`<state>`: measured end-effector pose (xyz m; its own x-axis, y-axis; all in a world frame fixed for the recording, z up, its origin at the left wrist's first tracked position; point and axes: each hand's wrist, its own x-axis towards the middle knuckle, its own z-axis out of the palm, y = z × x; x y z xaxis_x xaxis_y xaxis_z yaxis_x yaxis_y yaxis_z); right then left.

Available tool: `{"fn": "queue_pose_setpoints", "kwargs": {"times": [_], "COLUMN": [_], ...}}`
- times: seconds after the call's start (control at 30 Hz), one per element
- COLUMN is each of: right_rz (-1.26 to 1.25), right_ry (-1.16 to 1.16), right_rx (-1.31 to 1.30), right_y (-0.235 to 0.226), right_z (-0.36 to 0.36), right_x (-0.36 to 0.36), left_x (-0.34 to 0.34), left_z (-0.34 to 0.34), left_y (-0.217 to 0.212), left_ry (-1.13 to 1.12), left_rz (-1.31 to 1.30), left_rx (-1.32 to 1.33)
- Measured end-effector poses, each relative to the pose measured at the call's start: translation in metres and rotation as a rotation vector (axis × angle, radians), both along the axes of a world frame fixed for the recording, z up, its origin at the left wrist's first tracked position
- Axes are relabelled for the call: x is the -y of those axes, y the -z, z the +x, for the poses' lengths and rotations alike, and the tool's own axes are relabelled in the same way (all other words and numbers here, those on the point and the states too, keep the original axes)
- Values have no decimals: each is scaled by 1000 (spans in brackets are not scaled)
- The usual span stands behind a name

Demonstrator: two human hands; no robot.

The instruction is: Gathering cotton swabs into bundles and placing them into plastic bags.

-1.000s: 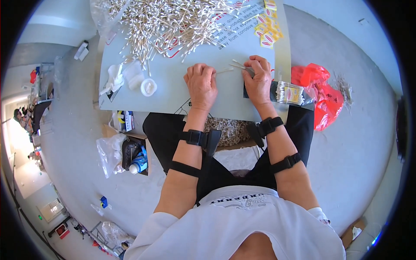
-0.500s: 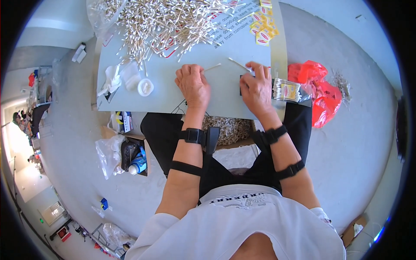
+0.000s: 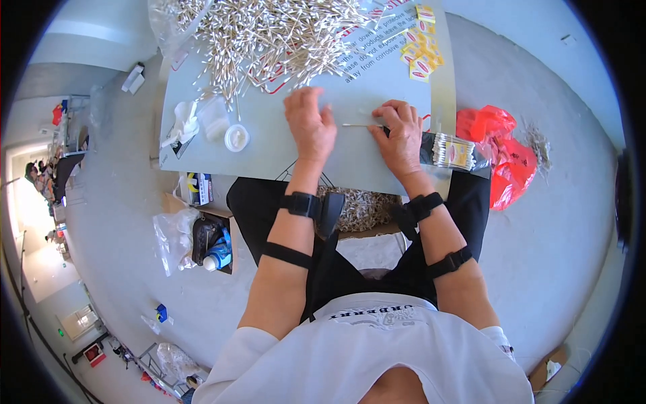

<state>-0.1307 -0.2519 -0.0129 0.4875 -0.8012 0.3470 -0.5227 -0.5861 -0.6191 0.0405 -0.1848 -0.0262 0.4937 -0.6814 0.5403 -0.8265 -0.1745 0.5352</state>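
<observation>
A big heap of white cotton swabs (image 3: 269, 37) covers the far part of the grey table (image 3: 269, 151). My left hand (image 3: 309, 124) lies flat on the table just below the heap, fingers spread, holding nothing. My right hand (image 3: 402, 135) pinches one end of a single cotton swab (image 3: 356, 125) that lies on the table between the two hands. A clear packet filled with swabs (image 3: 452, 151) sits right beside my right wrist at the table's edge.
A small white lid (image 3: 236, 137), a clear cup (image 3: 214, 118) and crumpled white tissue (image 3: 183, 124) stand at the table's left. Yellow stickers (image 3: 420, 50) lie at the far right. A red plastic bag (image 3: 501, 151) lies on the floor to the right, a box of items (image 3: 205, 239) to the left.
My left hand has slid up the table toward the swab heap and flattened. My right hand has shifted left and now holds one swab by its end.
</observation>
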Motion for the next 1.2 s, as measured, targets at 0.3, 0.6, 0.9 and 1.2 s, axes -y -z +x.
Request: {"fn": "queue_pose_setpoints", "kwargs": {"times": [0.3, 0.6, 0.9, 1.2], "right_rz": [-30, 23, 50, 49], "right_ry": [-100, -138, -177, -179], "right_rx": [46, 58, 41, 42], "right_y": [4, 2, 1, 1], "right_z": [3, -4, -6, -7], "right_x": [-2, -1, 1, 0], "left_x": [72, 55, -11, 32], "left_z": [91, 79, 15, 43], "left_y": [-16, -34, -5, -16], "left_ry": [-108, 35, -148, -69], "left_rz": [131, 168, 63, -22], "left_rx": [46, -101, -3, 98]}}
